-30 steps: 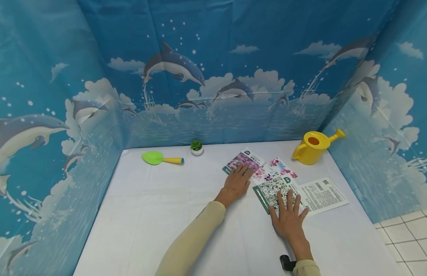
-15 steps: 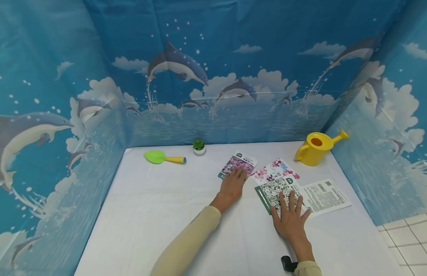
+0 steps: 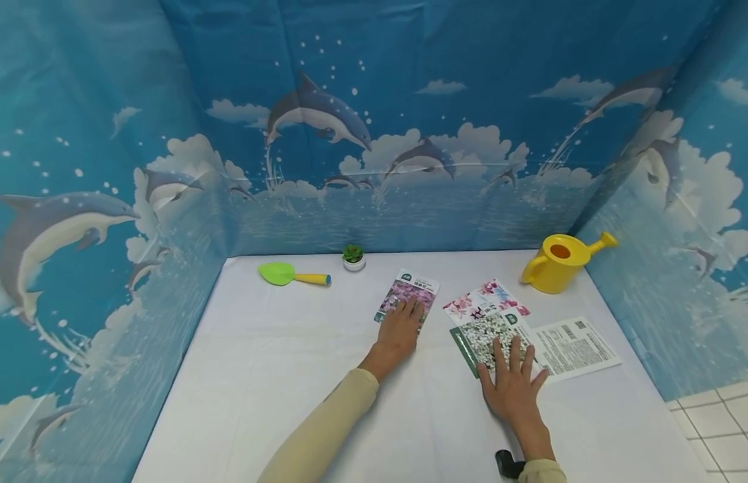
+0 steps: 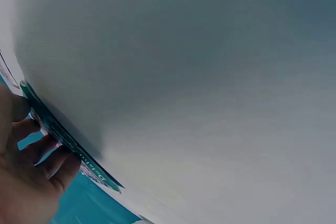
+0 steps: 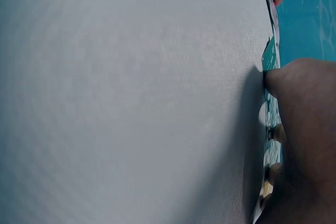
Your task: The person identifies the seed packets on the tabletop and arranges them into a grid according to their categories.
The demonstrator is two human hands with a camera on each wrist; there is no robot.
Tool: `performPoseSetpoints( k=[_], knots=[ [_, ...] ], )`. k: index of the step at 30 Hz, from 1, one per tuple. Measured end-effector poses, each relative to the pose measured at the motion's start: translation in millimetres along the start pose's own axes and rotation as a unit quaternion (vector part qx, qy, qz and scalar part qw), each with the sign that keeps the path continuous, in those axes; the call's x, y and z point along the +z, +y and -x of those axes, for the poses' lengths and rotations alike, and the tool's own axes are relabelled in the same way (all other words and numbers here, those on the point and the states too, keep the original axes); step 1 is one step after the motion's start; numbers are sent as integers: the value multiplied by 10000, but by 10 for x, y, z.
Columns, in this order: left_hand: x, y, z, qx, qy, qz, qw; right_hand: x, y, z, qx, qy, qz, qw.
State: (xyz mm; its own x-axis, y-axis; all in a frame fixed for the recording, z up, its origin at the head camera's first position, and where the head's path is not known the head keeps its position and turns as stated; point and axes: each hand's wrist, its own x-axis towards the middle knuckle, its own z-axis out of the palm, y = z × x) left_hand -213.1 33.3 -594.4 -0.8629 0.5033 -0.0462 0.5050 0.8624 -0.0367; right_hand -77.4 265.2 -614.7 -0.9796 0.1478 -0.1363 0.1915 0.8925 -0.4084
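Observation:
My left hand [image 3: 398, 330] lies over the lower part of a seed packet with pink flowers [image 3: 412, 291], fingers extended on its face. In the left wrist view, the fingertips press on that packet near its green edge [image 4: 89, 166]. My right hand [image 3: 511, 388] is spread, fingertips resting on a packet with white flowers [image 3: 488, 333]. Behind it, a packet with red and pink blossoms [image 3: 479, 300] is partly covered by the white-flower one. A packet showing printed text and a barcode [image 3: 575, 350] lies to the right, its left edge tucked under the white-flower packet.
A yellow watering can [image 3: 551, 268] stands at the back right of the white-covered table [image 3: 277, 389]. Along the back lie a green trowel with a yellow handle [image 3: 295, 274] and a small potted succulent [image 3: 353, 258]. Dolphin-print curtains [image 3: 349, 215] enclose the back and sides.
My left hand has slid the pink-flower packet left and toward me, apart from the other packets. The right hand stays on the white-flower packet. The head view has shifted slightly.

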Motion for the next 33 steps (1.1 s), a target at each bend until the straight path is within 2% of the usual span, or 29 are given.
performPoseSetpoints(
  k=[9, 18, 25, 33],
  knots=[
    [26, -65, 203, 12, 235, 164, 9996, -8, 12, 20, 45, -125, 11, 9999],
    [14, -118, 374, -61, 431, 291, 9986, 2, 44, 13, 13, 50, 10, 10000],
    [35, -167, 485, -178, 730, 378, 9965, -15, 1, -18, -4, -70, -7, 10000],
    [20, -167, 618, -371, 538, 412, 9970, 17, 20, -35, -7, -84, 20, 10000]
  ],
)
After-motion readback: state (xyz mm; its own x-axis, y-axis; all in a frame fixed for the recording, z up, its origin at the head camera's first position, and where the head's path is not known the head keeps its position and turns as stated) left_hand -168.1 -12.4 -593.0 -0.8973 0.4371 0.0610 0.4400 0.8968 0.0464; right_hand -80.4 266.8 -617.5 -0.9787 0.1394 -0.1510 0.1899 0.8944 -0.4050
